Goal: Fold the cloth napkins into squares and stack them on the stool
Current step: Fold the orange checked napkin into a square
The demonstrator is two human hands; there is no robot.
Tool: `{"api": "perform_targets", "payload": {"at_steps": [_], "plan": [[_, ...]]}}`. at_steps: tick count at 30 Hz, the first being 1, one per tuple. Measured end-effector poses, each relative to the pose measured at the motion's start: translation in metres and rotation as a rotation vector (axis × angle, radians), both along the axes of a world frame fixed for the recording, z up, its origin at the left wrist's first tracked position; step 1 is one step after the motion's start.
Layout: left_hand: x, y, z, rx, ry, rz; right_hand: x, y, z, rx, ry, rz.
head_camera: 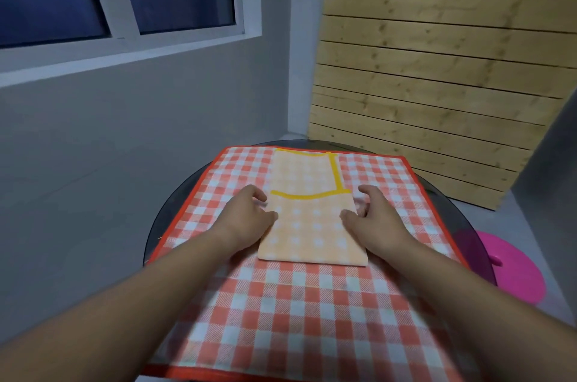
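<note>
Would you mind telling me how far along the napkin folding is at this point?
Done: no napkin shows on the visible part of the pink stool. In hand: the orange napkin lies partly folded, oblong, on the spread red checked cloth; left hand and right hand hold its side edges. Left: square it, likely fold the red cloth, stack both.

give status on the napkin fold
Left hand and right hand grip napkin sides. Napkin folded, on the red cloth, not on stool yet. Nothing in the way.
</note>
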State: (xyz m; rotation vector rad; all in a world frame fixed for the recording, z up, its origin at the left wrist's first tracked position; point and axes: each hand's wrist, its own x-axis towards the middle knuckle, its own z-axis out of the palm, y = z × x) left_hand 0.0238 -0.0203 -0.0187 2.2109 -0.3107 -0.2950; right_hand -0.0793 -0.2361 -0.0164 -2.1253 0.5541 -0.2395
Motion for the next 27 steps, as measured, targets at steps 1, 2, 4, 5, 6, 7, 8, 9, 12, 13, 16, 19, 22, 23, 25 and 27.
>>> {"api": "perform_targets", "payload": {"at_steps": [1,2,4,5,6,7,8,9,12,13,16,19,22,23,25,27], "plan": [[0.000,0.000,-0.002,0.000,-0.022,-0.003,-0.001,0.000,-0.001,-0.018,-0.002,0.015],[-0.002,0.000,-0.002,0.012,-0.045,-0.010,-0.003,0.000,-0.003,-0.047,-0.002,0.031],[-0.004,0.000,-0.005,0.060,-0.101,-0.028,-0.004,0.000,-0.007,-0.124,-0.002,0.048],[-0.005,-0.001,-0.006,0.081,-0.122,-0.034,-0.004,0.001,-0.008,-0.154,0.003,0.054],[-0.007,-0.002,-0.007,0.099,-0.136,-0.041,-0.004,0.001,-0.009,-0.176,0.010,0.060],[-0.010,-0.003,-0.008,0.122,-0.150,-0.048,-0.004,0.003,-0.009,-0.191,0.022,0.065],[-0.011,-0.004,-0.008,0.153,-0.169,-0.057,-0.003,0.004,-0.008,-0.203,0.035,0.069],[-0.012,-0.006,-0.010,0.188,-0.192,-0.071,-0.003,0.006,-0.008,-0.216,0.050,0.077],[-0.016,-0.008,-0.013,0.321,-0.250,-0.128,-0.001,0.012,-0.010,-0.294,0.123,0.114],[-0.017,-0.008,-0.014,0.369,-0.283,-0.144,-0.001,0.013,-0.012,-0.337,0.147,0.125],[-0.020,-0.006,-0.018,0.500,-0.411,-0.182,-0.002,0.015,-0.017,-0.501,0.171,0.124],[-0.021,-0.004,-0.022,0.624,-0.524,-0.240,-0.005,0.016,-0.020,-0.672,0.137,0.125],[-0.021,-0.007,-0.018,0.575,-0.526,-0.347,-0.006,0.019,-0.025,-0.771,0.110,0.116],[-0.022,-0.009,-0.017,0.552,-0.530,-0.399,-0.006,0.020,-0.027,-0.790,0.104,0.108],[-0.024,-0.013,-0.018,0.545,-0.507,-0.498,-0.007,0.020,-0.027,-0.810,0.099,0.097],[-0.027,-0.013,-0.024,0.585,-0.434,-0.546,-0.007,0.020,-0.025,-0.797,0.124,0.101]]}}
